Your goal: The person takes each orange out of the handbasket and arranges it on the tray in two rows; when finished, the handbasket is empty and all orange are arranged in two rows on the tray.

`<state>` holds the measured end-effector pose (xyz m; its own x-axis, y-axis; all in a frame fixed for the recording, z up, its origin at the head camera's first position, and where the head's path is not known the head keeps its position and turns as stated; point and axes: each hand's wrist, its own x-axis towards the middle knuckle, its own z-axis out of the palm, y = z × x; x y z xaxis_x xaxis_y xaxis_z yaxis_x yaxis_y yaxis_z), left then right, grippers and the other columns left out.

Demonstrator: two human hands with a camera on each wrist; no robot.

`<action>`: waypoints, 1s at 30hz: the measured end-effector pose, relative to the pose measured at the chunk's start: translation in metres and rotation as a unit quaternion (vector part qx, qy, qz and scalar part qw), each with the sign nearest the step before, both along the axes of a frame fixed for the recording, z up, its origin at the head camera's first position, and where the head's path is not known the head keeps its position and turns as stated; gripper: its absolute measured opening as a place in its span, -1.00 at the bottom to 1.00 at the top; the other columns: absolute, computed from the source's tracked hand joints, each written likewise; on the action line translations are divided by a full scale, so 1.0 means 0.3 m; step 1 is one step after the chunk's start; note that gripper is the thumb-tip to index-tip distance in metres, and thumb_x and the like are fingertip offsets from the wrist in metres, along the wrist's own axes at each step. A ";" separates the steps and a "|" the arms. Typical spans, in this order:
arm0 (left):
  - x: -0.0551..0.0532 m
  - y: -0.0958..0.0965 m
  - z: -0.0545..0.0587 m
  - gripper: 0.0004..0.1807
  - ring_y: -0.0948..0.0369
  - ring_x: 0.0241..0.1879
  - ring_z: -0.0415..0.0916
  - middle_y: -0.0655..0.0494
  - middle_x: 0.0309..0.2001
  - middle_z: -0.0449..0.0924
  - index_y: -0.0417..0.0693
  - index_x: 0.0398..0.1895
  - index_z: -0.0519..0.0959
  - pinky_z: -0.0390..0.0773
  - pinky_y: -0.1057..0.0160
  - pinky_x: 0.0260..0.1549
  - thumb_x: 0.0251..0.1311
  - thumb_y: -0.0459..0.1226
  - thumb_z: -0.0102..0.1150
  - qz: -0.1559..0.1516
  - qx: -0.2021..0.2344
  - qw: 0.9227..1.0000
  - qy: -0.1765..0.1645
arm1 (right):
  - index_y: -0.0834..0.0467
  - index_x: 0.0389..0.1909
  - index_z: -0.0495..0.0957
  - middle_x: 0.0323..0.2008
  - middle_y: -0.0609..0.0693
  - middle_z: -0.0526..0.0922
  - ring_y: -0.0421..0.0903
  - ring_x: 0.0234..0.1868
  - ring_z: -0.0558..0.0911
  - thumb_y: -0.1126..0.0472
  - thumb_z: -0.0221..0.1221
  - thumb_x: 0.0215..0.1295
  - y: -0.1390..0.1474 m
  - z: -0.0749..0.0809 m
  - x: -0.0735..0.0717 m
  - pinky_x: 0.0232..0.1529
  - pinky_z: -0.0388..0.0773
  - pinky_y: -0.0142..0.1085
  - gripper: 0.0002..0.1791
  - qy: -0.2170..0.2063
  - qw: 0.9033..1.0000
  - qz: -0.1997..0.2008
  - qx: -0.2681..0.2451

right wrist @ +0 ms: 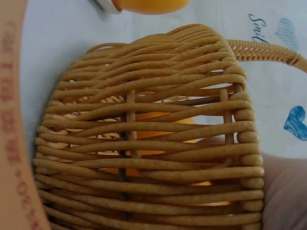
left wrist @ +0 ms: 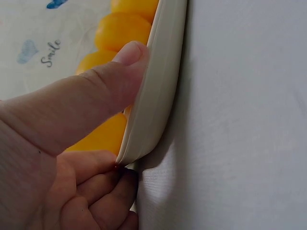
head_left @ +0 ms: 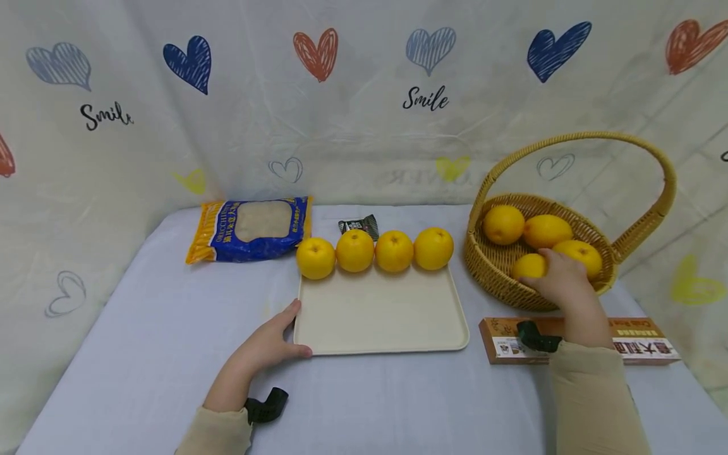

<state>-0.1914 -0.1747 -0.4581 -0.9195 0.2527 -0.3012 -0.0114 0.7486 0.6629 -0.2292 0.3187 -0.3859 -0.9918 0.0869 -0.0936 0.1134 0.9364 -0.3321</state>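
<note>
My right hand [head_left: 563,278] reaches into a wicker basket [head_left: 500,284] and grips a round orange [head_left: 527,266] at its front left. More yellow fruit lies around it, including an oblong lemon-like one [head_left: 547,230]. In the right wrist view the basket's woven side [right wrist: 144,158] hides most of the fingers and the fruit. On the left, my left hand [head_left: 264,344] holds the near-left corner of a cream tray [head_left: 381,316], thumb [left wrist: 127,62] against the rim and fingers at the corner. Oranges [head_left: 394,251] stand in a row along the tray's far edge.
A blue and yellow pasta bag [head_left: 261,227] lies behind the tray to the left. A small dark packet [head_left: 359,225] sits behind the oranges. In front of the basket, under my right wrist, is a long brown box [head_left: 643,344]. The basket's tall handle [head_left: 591,136] arches above it.
</note>
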 end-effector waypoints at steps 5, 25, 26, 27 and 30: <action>-0.001 0.006 -0.002 0.15 -0.02 0.40 -0.11 -0.04 0.42 -0.10 -0.12 0.41 -0.07 -0.02 -0.06 0.34 -0.22 -0.03 0.42 0.001 0.008 1.000 -0.001 | 0.46 0.32 -0.14 0.16 0.64 -0.02 0.57 0.10 0.00 -0.03 0.18 0.07 0.005 0.002 0.013 -0.05 0.08 0.33 0.02 0.034 0.999 -0.026 -0.024; -0.004 -0.002 0.008 0.14 -0.01 0.40 -0.12 -0.04 0.43 -0.11 -0.13 0.41 -0.08 -0.02 -0.05 0.34 -0.21 -0.04 0.41 -0.006 0.003 1.000 -0.004 | 0.10 0.39 -0.17 0.34 0.25 0.04 0.29 0.17 0.17 0.12 0.21 0.07 -0.099 0.059 0.068 0.07 0.19 0.27 -0.04 0.212 0.954 -0.073 -0.200; -0.003 -0.003 0.008 0.14 -0.02 0.40 -0.11 -0.05 0.43 -0.11 -0.14 0.41 -0.08 -0.02 -0.05 0.34 -0.20 -0.04 0.41 -0.007 0.001 1.000 -0.001 | 0.07 0.39 -0.18 0.35 0.21 0.04 0.24 0.18 0.18 0.13 0.23 0.06 -0.113 0.061 0.070 0.11 0.20 0.22 -0.03 0.213 0.950 -0.070 -0.216; -0.002 -0.005 0.008 0.14 -0.02 0.40 -0.11 -0.05 0.43 -0.11 -0.13 0.41 -0.08 -0.02 -0.05 0.34 -0.20 -0.04 0.41 -0.006 0.001 1.000 -0.002 | 0.05 0.39 -0.16 0.34 0.18 0.07 0.19 0.17 0.20 0.15 0.26 0.04 -0.127 0.062 0.070 0.12 0.23 0.15 -0.02 0.216 0.947 -0.066 -0.229; 0.001 -0.007 0.004 0.14 -0.03 0.40 -0.10 -0.06 0.42 -0.10 -0.13 0.41 -0.08 -0.01 -0.06 0.33 -0.20 -0.03 0.41 -0.007 -0.002 1.000 0.001 | 0.01 0.36 -0.10 0.30 0.12 0.12 0.07 0.12 0.26 0.18 0.32 -0.02 -0.168 0.062 0.069 0.10 0.28 -0.05 -0.01 0.222 0.940 -0.049 -0.254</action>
